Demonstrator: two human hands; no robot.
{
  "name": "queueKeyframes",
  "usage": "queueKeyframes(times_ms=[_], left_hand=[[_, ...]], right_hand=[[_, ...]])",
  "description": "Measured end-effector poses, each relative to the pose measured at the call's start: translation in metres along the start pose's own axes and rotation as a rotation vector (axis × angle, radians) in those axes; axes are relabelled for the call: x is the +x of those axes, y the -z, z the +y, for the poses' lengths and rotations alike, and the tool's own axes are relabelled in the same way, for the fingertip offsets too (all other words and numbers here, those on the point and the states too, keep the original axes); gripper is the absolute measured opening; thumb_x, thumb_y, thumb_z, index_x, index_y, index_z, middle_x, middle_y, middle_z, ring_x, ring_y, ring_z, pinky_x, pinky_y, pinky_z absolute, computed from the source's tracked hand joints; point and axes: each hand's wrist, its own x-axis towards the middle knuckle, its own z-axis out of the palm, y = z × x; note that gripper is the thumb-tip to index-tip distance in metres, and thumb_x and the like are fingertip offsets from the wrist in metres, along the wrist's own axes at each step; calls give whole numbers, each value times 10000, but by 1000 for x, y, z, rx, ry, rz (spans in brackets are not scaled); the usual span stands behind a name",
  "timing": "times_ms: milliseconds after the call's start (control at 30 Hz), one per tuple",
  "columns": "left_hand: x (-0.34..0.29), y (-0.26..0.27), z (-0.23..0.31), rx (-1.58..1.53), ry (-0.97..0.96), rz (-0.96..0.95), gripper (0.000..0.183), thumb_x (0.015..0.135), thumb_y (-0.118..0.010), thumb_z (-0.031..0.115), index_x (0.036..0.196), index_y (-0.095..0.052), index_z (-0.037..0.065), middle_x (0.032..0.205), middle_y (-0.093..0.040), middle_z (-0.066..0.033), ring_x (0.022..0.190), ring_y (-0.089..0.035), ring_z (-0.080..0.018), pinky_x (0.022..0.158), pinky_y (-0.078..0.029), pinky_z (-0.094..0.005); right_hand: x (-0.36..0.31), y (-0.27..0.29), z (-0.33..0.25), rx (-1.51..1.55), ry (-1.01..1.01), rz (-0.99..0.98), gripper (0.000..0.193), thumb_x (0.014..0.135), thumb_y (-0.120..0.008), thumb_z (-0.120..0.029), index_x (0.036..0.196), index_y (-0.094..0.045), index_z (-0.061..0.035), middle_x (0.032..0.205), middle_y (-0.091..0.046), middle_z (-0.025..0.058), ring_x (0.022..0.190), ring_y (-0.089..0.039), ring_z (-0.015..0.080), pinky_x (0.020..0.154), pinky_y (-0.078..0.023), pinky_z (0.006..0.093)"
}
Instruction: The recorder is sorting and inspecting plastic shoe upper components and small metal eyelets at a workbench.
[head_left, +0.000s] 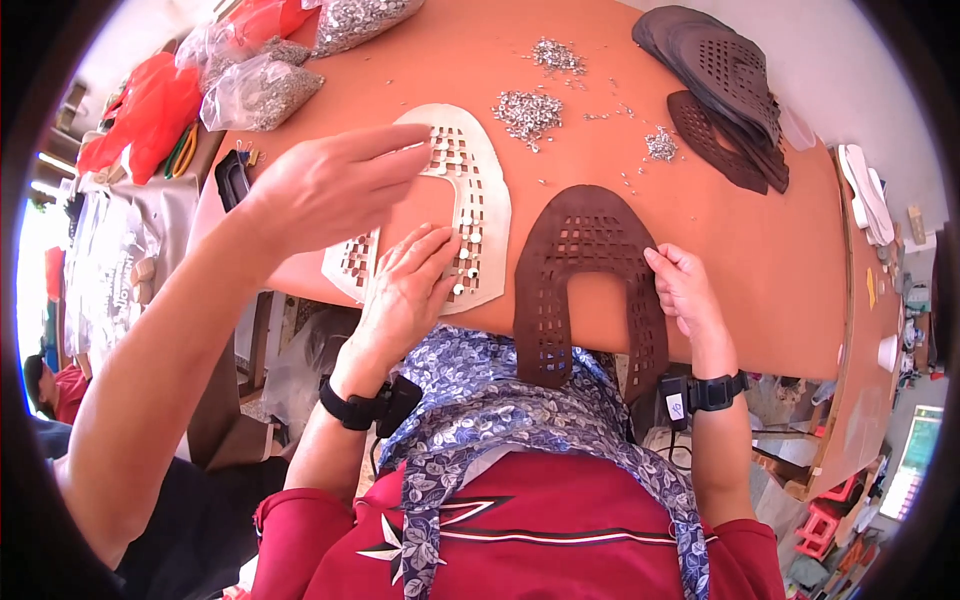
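A dark brown U-shaped piece with rows of woven-looking slots, like a shoe upper [545, 258], lies at the table's front edge, its two legs hanging over. My right hand [682, 288] pinches its right edge between thumb and fingers. My left hand [412, 268] rests with fingers stretched out on a cream U-shaped shoe upper [492, 180], which carries round shiny studs in its slots. Over that cream piece, a co-worker's hand [335, 185] reaches in from the left, its fingers near the top left of the slots. Whatever those fingers hold is unclear.
Small heaps of metal studs [528, 116] lie on the orange table [590, 160]. Clear bags of studs [262, 92] and a red bag [150, 115] sit far left. Dark slotted pieces [715, 70] are stacked far right, near white strips [868, 195].
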Motion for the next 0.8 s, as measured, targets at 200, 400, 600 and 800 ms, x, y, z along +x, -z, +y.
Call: queueKeyframes(times_ms=[200, 400, 600, 800], left_hand=[[67, 15, 23, 66, -657, -158, 271, 880, -562, 222, 1103, -610, 77, 1217, -560, -83, 1217, -467, -263, 1045, -345, -362], [89, -3, 51, 708, -1372, -345, 294, 876, -530, 297, 1134, -577, 164, 1149, -558, -19, 1287, -375, -248, 1097, -271, -320], [98, -9, 62, 881, -1448, -417, 312, 862, -546, 279, 1160, -575, 193, 1057, -579, 67, 1260, -406, -240, 967, -424, -282], [94, -14, 55, 624, -1040, -451, 364, 869, -575, 197, 1218, -534, 105, 1112, -558, 11, 1138, -523, -212, 921, -467, -277]], right_hand=[[3, 0, 2, -14, 16, -6, 206, 934, -605, -248, 777, -513, -152, 544, -322, -121, 410, -252, -15, 356, -169, 177], [5, -2, 4, -42, 28, -14, 204, 946, -590, -263, 796, -508, -153, 543, -315, -127, 387, -229, -19, 345, -161, 169], [5, -4, 1, -79, 26, 4, 208, 940, -585, -274, 790, -533, -141, 551, -322, -119, 420, -234, -7, 362, -158, 187], [8, -2, 5, -49, 33, -42, 209, 942, -585, -260, 775, -547, -139, 552, -334, -119, 418, -237, -5, 358, -158, 193]])
